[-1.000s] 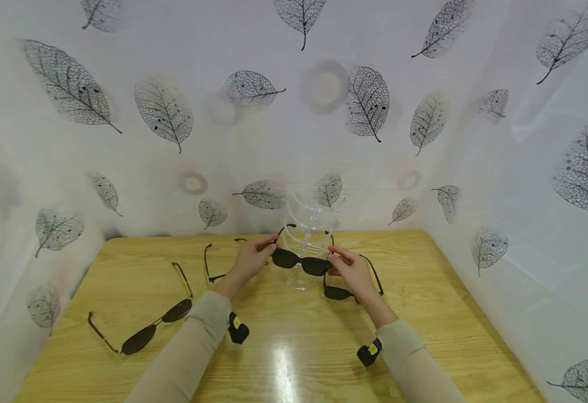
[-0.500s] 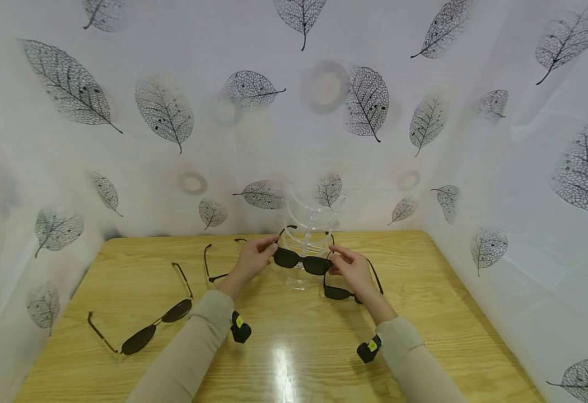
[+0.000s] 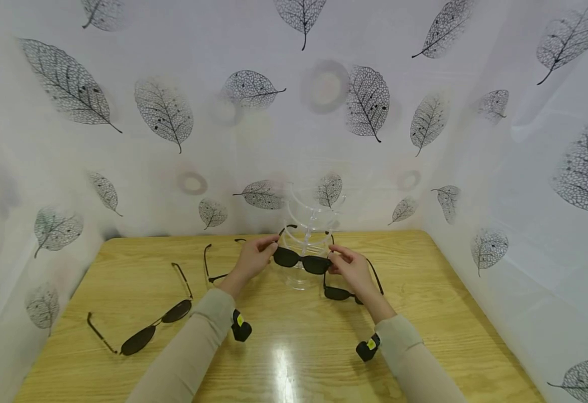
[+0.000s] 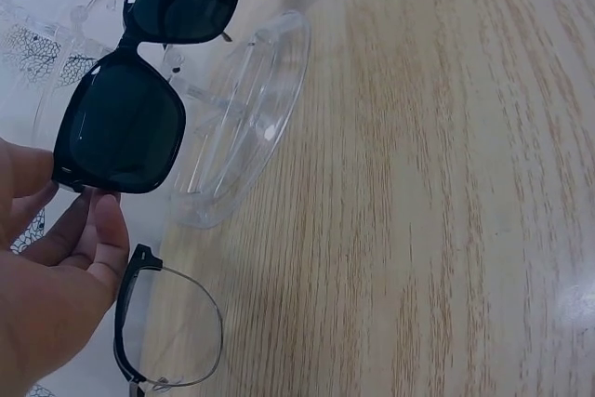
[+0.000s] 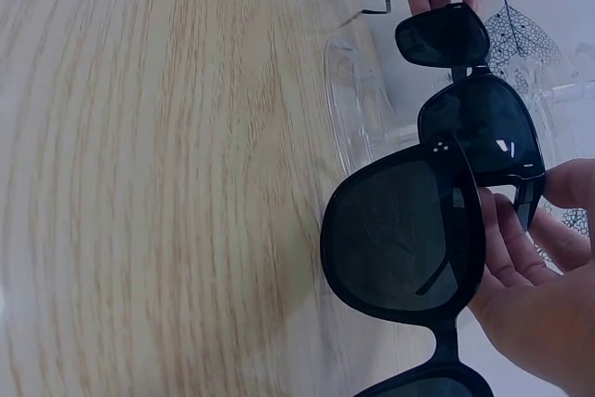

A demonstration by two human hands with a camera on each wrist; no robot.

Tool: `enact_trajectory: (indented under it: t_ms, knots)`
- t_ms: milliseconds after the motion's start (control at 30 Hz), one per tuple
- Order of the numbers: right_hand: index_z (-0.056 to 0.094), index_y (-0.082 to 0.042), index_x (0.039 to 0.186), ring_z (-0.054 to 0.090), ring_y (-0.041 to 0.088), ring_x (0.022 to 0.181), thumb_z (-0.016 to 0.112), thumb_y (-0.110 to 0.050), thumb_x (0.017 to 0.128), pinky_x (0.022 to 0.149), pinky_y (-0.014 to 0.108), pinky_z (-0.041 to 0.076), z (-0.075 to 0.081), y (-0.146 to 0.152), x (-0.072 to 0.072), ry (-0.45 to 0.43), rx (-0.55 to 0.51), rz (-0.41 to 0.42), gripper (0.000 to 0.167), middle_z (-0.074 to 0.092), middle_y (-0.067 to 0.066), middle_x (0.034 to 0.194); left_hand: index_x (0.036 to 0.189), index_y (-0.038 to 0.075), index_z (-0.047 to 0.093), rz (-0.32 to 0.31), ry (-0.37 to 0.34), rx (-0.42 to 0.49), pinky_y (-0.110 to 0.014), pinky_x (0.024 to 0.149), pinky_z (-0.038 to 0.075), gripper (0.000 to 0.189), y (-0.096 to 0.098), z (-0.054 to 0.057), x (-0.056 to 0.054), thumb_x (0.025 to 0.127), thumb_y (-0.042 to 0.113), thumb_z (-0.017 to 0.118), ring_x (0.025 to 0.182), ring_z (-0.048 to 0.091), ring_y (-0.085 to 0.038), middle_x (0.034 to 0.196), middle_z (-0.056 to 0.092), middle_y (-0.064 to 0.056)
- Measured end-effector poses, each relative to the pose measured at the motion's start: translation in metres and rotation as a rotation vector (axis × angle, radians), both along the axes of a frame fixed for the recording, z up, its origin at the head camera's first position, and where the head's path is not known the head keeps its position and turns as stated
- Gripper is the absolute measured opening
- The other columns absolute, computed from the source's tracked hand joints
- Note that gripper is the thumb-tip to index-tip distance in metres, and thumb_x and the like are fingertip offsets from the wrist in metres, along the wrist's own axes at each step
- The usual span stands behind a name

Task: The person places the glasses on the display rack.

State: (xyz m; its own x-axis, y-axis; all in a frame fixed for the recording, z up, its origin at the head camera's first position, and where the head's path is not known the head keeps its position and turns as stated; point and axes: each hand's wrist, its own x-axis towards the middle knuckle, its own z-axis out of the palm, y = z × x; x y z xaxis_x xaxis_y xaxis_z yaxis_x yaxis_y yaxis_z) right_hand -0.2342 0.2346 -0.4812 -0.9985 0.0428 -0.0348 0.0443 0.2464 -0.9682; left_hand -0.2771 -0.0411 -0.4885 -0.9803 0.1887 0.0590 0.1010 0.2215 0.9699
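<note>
Both hands hold one pair of black sunglasses (image 3: 286,258) by its two ends, in front of a clear plastic display stand (image 3: 300,285). My left hand (image 3: 251,258) pinches the left end of the frame near the hinge; in the left wrist view the thumb and fingers lie around that corner. The right hand (image 3: 353,273) pinches the opposite end, seen closely in the right wrist view. The temples reach back along the stand's sides; whether they rest on it I cannot tell. A second pair of dark sunglasses (image 3: 336,293) lies below the right hand, partly hidden.
Brown-lensed aviator sunglasses (image 3: 139,340) lie unfolded on the wooden table (image 3: 284,330) at the left. Clear-lensed eyeglasses (image 4: 122,337) sit behind the left hand, partly covered by it. A white leaf-printed curtain (image 3: 274,140) surrounds the table's back and sides.
The held sunglasses and left hand shifted very slightly right between one second and half a second ago. Since then hardly anything has moved.
</note>
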Motion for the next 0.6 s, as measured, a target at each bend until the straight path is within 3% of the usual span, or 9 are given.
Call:
enact_trajectory:
  t_ms: [400, 600]
  knots:
    - [0.063, -0.001, 0.144, 0.076, 0.036, 0.091, 0.065, -0.018, 0.105, 0.088, 0.048, 0.063, -0.003, -0.0001, -0.0032, -0.001, 0.01, -0.008, 0.043, 0.077, 0.021, 0.103, 0.14, -0.001, 0.066, 0.027, 0.01, -0.003, -0.017, 0.067, 0.051, 0.036, 0.0027, -0.0028, -0.0036, 0.106, 0.007, 0.061, 0.09, 0.065, -0.012, 0.136, 0.068, -0.026]
    - [0.064, -0.001, 0.143, 0.076, 0.031, 0.088, 0.065, -0.015, 0.105, 0.087, 0.047, 0.064, -0.0037, 0.0002, -0.0035, 0.004, 0.019, -0.011, 0.041, 0.077, 0.017, 0.102, 0.139, -0.004, 0.065, 0.021, 0.024, 0.016, -0.017, 0.066, 0.05, 0.036, 0.0047, -0.0035, -0.0032, 0.105, 0.004, 0.062, 0.092, 0.067, -0.019, 0.133, 0.069, -0.027]
